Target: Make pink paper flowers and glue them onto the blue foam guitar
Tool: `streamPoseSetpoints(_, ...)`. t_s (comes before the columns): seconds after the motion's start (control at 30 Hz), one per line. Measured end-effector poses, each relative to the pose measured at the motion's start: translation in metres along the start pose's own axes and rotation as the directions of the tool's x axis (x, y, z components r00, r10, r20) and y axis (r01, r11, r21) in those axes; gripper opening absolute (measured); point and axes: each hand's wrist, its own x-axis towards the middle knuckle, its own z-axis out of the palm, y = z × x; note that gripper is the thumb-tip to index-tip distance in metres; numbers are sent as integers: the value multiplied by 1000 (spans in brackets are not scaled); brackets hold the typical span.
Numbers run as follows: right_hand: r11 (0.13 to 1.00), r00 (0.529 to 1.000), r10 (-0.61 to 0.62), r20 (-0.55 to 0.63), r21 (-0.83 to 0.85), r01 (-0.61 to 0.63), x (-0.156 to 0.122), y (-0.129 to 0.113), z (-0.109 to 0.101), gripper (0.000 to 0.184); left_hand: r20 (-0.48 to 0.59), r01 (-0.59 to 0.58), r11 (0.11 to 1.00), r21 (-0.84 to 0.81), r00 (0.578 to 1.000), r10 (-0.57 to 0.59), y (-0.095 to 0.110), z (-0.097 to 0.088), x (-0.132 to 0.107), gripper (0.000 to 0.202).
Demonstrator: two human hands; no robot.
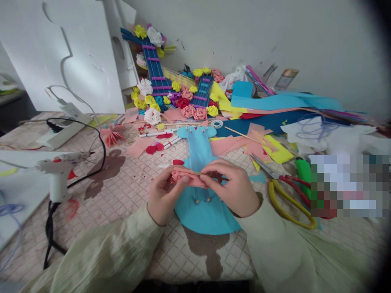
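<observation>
Between my two hands is a strip of pink crepe paper [195, 180], rolled and ruffled at its left end. My left hand [165, 195] is closed around the ruffled end, thumb on the front. Fingers of my right hand [236, 189] pinch the strip's other end. A thin dark stick seems to show by the right fingers, but I cannot tell how it is held. Directly beneath lies a light-blue guitar-shaped paper cutout [207, 217], its neck pointing away from me and small pegs near its lower part. My hands hide its middle.
A white glue gun [58, 175] stands at left near a power strip [58, 132]. Scissors with red handles [284, 177] and yellow-handled scissors [291, 209] lie at right. Paper-flower guitars [155, 69] lean at the back. Pink paper scraps [139, 148] litter the patterned cloth.
</observation>
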Motion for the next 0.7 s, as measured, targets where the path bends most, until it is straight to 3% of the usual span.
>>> streamPoseSetpoints(0.13,999,1000,-25,2,-24,25,2,4,-8,6,-93,42,995,-93,994,-50,-5,-2,2,13)
streamPoseSetpoints(0.3,998,999,29,-16,-56,-29,5,5,-19,10,-182,3,987,-162,983,-32,-11,-5,3,10)
streamPoseSetpoints(0.43,993,997,80,24,88,-81,4,0,-19,25,-130,-5,980,-199,991,-21,-11,-3,1,10)
streamPoseSetpoints(0.57,967,993,29,112,250,-56,-2,-8,-17,37,-26,39,980,-195,999,-45,-6,-1,-2,12)
streamPoseSetpoints(0.7,976,999,-22,29,218,15,-4,-12,-17,28,-19,86,987,-136,996,-89,-4,-1,-3,13)
